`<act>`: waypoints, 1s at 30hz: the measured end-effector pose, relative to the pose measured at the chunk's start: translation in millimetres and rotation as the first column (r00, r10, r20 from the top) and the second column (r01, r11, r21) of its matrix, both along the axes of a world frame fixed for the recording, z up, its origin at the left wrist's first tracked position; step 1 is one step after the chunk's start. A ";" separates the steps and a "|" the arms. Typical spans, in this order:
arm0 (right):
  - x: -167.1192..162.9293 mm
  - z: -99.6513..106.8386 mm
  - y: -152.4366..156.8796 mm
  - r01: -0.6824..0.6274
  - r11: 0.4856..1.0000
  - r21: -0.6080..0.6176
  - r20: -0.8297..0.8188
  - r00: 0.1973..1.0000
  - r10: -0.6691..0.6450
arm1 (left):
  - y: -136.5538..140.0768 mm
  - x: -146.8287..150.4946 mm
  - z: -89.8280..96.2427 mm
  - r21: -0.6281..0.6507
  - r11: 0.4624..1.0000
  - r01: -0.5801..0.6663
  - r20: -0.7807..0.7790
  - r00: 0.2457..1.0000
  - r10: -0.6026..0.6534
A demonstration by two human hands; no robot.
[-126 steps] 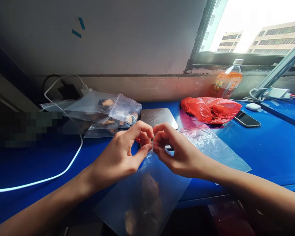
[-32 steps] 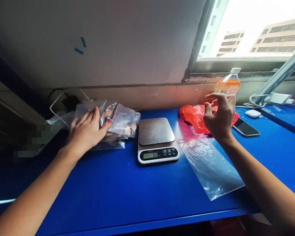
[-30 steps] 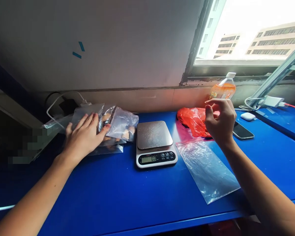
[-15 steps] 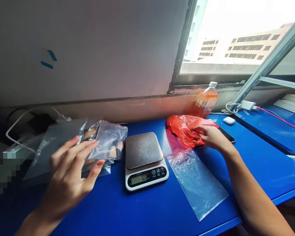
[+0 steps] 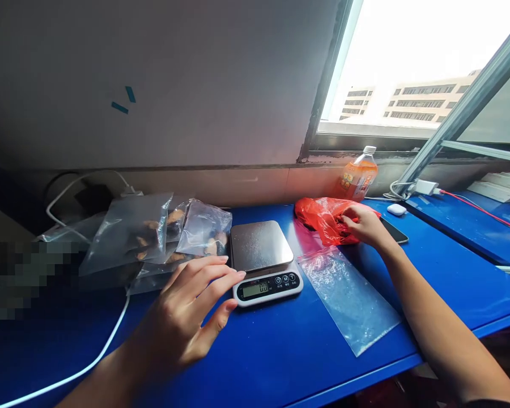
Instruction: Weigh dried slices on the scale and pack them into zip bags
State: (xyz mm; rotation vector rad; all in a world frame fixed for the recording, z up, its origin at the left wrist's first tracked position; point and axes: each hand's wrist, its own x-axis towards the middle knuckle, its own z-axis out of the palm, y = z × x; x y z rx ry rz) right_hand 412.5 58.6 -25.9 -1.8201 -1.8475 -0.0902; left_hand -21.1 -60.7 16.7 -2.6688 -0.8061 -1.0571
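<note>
My left hand (image 5: pixel 195 314) hovers at the front left corner of a kitchen scale (image 5: pixel 263 249), fingers spread and holding nothing. The scale has a bare metal plate, and its display reads 0.0. My right hand (image 5: pixel 363 225) is at the mouth of a red plastic bag (image 5: pixel 317 212), fingers bent together among dark contents; what they pinch is hidden. In front of the red bag a clear zip bag (image 5: pixel 351 300) lies flat. Left of the scale, several clear bags (image 5: pixel 204 226) with brownish pieces inside lie overlapping.
An orange drink bottle (image 5: pixel 359 175) stands behind the red bag against the wall. A dark phone (image 5: pixel 395 231) and a white earphone case (image 5: pixel 396 209) lie right of it. A white cable (image 5: pixel 106 345) crosses the blue table at left; a metal frame (image 5: pixel 433 136) rises at right.
My left hand has moved right, from over the filled bags to the scale's front corner. My right hand stays at the red bag. The camera view has turned slightly.
</note>
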 end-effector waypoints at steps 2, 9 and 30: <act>3.4 -3.7 2.4 0.047 0.998 -0.031 0.044 0.998 -0.045 | 0.6 2.1 0.3 0.015 1.000 0.020 -0.034 0.999 -0.020; -0.8 -4.4 -2.5 0.346 0.938 -0.036 0.172 0.926 -0.335 | -4.0 6.9 -4.7 -0.059 0.997 0.047 -0.076 0.996 -0.052; -10.5 -15.1 19.5 0.077 0.991 -0.111 0.150 0.987 -0.060 | -1.9 6.8 -0.9 -0.094 0.992 0.088 -0.061 0.994 -0.094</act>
